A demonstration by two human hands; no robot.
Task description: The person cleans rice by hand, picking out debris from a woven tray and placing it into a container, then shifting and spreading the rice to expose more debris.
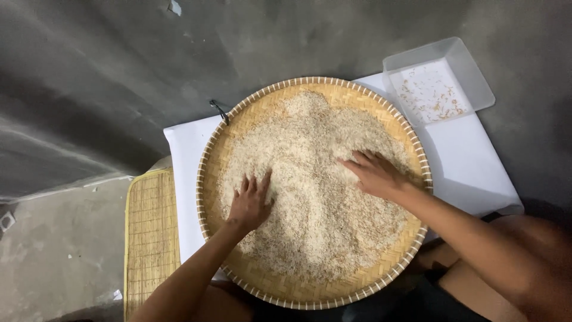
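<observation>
A wide round woven bamboo tray [280,295] lies on a white cloth [471,161] and carries a spread heap of pale rice [316,197]. My left hand [250,203] rests flat on the rice at the tray's left side, fingers apart and pointing away from me. My right hand [375,173] lies palm down on the rice toward the right rim, fingers spread and pressed into the grains. Neither hand holds anything.
A clear plastic box [471,71] with a few husks and grains in it sits at the far right corner of the cloth. A woven mat [149,238] lies to the left on the grey concrete floor [89,89]. My knees show at the bottom right.
</observation>
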